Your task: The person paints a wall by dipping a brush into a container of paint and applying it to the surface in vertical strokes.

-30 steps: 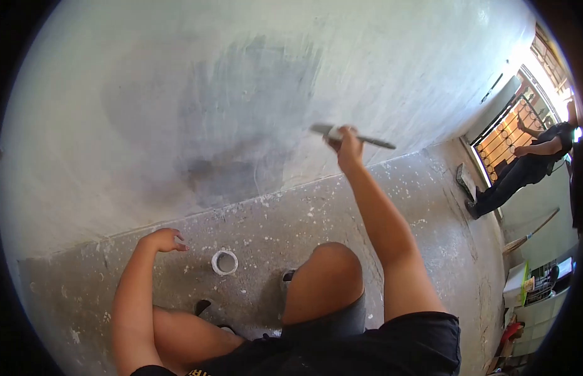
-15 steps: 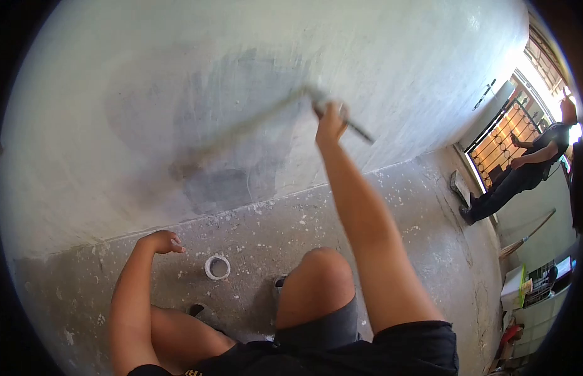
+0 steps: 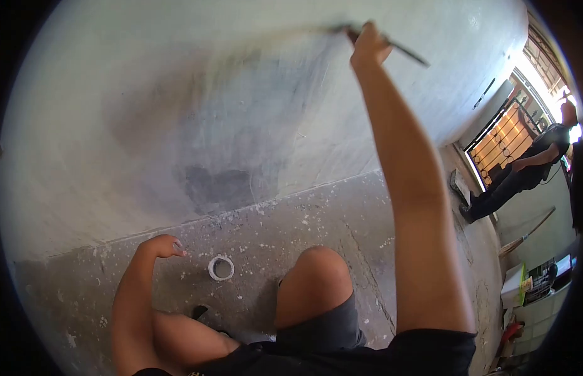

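Observation:
My right hand (image 3: 370, 45) is raised near the upper part of the pale wall (image 3: 417, 94), its fingers wrapped round a dark-handled tool (image 3: 409, 53). From that tool a long, motion-blurred part stretches left across the wall; its far end cannot be made out. Grey, darker patches (image 3: 216, 187) mark the wall low down, above the floor line. Lower left, my left hand (image 3: 170, 245) hangs in front of my bent knee with its fingers curled; whether anything is in them is too small to tell. A white-rimmed round container (image 3: 221, 268) stands on the floor to its right.
Paint specks dot the concrete floor (image 3: 316, 219). At the right, a person (image 3: 536, 160) in dark clothes stands by a metal gate (image 3: 501, 135), near a tray-like object (image 3: 459, 187). A broom (image 3: 526, 237) and a white bin (image 3: 512, 287) are at the far right.
My right hand has moved up and to the right with the tool, whose blurred part now lies higher on the wall. The other person's raised arm is lower. My left hand has barely moved.

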Demonstrator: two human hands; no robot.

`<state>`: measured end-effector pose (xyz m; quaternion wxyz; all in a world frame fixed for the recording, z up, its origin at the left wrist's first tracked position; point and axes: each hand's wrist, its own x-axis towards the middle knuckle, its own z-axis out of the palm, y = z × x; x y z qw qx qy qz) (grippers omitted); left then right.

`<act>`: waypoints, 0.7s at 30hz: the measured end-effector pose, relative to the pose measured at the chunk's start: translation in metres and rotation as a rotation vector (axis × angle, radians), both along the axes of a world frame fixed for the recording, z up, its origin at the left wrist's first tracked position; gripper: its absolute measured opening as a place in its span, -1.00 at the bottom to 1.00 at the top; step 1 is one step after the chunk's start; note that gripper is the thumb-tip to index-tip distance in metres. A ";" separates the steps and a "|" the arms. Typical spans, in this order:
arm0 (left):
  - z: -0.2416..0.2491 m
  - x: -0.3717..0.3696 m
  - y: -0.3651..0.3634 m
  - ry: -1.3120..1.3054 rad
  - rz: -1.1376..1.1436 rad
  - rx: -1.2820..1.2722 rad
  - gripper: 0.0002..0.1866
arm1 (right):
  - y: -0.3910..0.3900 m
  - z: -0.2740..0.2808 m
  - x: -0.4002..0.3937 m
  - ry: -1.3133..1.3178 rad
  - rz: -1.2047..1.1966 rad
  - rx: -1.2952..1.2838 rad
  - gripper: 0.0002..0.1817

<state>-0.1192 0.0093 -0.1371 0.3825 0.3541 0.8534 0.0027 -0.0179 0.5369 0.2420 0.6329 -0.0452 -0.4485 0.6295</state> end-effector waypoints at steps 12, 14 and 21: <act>-0.006 -0.008 0.001 0.022 -0.052 0.021 -0.28 | -0.027 -0.231 -0.012 0.066 -0.020 -0.509 -0.49; 0.018 0.007 0.013 0.047 -0.023 -0.007 -0.29 | -0.027 -0.316 0.004 -0.158 -0.060 -0.508 -0.49; 0.011 0.006 0.012 0.052 -0.028 0.016 -0.33 | -0.036 -0.249 -0.009 -0.290 -0.040 -0.454 -0.52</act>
